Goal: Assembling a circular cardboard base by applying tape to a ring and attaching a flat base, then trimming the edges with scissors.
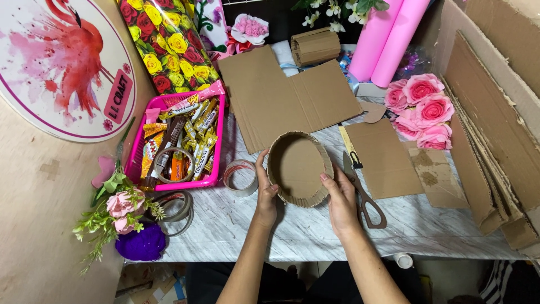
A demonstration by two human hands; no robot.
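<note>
A round, shallow cardboard box [296, 167] with a corrugated rim rests tilted on the marble tabletop [292, 231]. My left hand [266, 194] grips its left rim and my right hand [340, 200] grips its right rim near the bottom. The box's open side faces up toward me and it holds nothing.
Scissors [363, 197] lie just right of my right hand. A clear tape roll [241, 177] sits left of the box, beside a pink basket [219, 163] of candy bars. Flat cardboard sheets [281, 95] lie behind, with pink paper roses [422, 107], pink paper rolls [388, 34] and a flower sprig [121, 205].
</note>
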